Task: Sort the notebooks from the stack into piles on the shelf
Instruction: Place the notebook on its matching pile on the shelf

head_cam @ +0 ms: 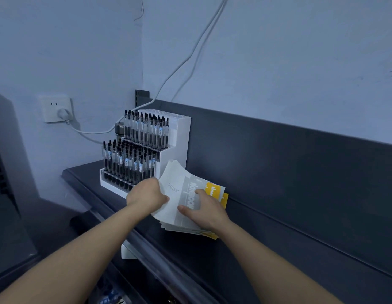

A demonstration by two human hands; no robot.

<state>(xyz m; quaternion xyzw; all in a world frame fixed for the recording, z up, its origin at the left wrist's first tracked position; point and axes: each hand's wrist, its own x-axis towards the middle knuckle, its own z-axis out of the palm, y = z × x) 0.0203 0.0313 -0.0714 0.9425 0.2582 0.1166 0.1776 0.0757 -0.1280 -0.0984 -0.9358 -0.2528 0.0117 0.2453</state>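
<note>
A stack of thin notebooks lies on the dark shelf, fanned out, with grey-white covers on top and yellow ones showing at the right and underneath. My left hand grips the left edge of the top white notebooks, whose far corner is lifted. My right hand rests flat on a grey cover marked "Notebook", thumb on its near left part, fingers spread over the stack.
A white tiered pen display full of black pens stands just left of the stack, touching distance from my left hand. Behind runs the shelf's dark back panel. A wall socket with cables sits at the left.
</note>
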